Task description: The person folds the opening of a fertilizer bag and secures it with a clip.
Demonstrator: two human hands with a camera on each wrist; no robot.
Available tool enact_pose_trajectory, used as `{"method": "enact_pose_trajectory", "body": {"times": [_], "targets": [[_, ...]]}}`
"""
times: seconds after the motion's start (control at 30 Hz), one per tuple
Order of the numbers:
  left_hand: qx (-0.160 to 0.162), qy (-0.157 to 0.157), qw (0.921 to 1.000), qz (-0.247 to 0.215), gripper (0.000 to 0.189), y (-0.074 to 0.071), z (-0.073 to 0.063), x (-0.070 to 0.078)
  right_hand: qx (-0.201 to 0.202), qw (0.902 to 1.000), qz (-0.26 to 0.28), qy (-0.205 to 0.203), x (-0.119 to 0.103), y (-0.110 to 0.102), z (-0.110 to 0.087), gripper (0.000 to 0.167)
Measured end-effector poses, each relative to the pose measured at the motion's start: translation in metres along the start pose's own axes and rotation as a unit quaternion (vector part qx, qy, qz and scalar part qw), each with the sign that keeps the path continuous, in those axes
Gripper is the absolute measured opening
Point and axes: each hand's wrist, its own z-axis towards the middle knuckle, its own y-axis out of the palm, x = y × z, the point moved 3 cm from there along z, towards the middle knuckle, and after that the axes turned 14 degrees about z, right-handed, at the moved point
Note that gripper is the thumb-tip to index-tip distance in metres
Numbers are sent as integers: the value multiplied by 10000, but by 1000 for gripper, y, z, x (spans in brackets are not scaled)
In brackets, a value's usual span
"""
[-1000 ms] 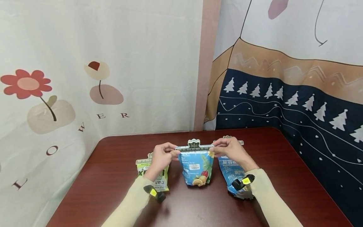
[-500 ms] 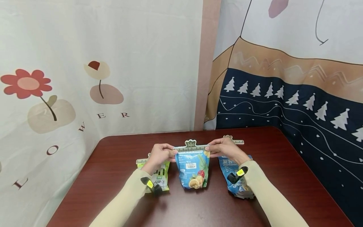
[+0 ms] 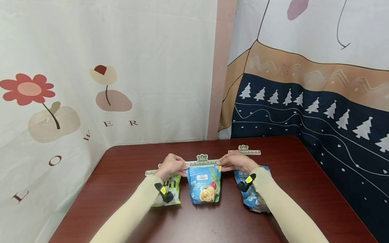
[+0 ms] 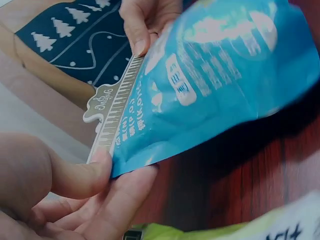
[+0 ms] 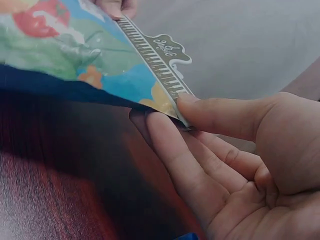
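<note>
A blue bag (image 3: pixel 203 187) printed with fruit is in the middle of the head view, its top edge in a long clip (image 3: pixel 202 163) with a piano-key pattern. My left hand (image 3: pixel 172 165) pinches the left end of the clip and bag top between thumb and fingers. At the other end, my right hand (image 3: pixel 237 161) pinches the clip and bag corner the same way. The left wrist view shows my left thumb (image 4: pixel 82 175) on the clip face with fingers behind the bag. In the right wrist view the bag's underside hangs over the dark table.
A green bag (image 3: pixel 170 192) with its own clip lies behind my left wrist. Under my right wrist lies another blue bag (image 3: pixel 252 197), with a similar clip (image 3: pixel 250 152) at its top. The reddish-brown table (image 3: pixel 121 189) meets printed curtains at its back and right edges.
Both hands have moved the clipped blue bag a little left and lower, toward me. The grip at both ends stays. The other two bags have not moved.
</note>
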Motion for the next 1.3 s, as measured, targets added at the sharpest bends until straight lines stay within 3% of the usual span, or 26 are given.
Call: {"method": "enact_pose_trajectory", "body": {"times": [0.27, 0.47, 0.8, 1.07, 1.3], "targets": [[262, -11, 9929, 1158, 15, 7, 3, 3, 108, 9991, -293, 277, 12, 0, 11, 27], [267, -203, 9900, 1368, 12, 9, 4, 5, 380, 9972, -600, 227, 13, 3, 10, 21], [164, -173, 9776, 2093, 11, 10, 11, 8, 848, 9890, -1206, -97, 11, 8, 6, 13], [54, 185, 9615, 2743, 11, 15, 11, 12, 1029, 9692, -2186, -483, 7, 17, 0, 7], [515, 405, 9475, 3131, 25, 13, 3, 19, 770, 9446, -3094, -783, 0, 22, -6, 10]]}}
